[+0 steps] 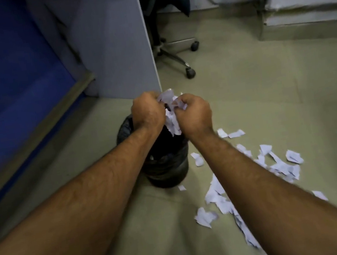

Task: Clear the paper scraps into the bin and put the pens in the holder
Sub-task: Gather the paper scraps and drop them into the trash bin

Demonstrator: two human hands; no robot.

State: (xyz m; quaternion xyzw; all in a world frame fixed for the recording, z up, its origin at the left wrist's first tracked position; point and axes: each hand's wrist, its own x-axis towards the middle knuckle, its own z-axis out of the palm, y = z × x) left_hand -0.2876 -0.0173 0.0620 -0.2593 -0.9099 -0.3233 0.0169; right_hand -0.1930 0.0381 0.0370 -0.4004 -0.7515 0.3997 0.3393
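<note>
A black bin [167, 167] lined with a black bag stands on the floor in the middle of the view. Above its mouth, my left hand [148, 111] and my right hand [194, 113] are pressed together, both closed on a bunch of white paper scraps [171, 118] that hangs down between them. Several more white paper scraps [220, 198] lie scattered on the floor to the right of the bin, partly hidden under my right forearm. No pens or holder are in view.
A grey partition panel [115, 47] stands just behind the bin, with a blue panel [0, 76] to its left. An office chair base [176, 57] on castors sits beyond the partition. A white wall with a skirting edge [310, 12] runs at the back right.
</note>
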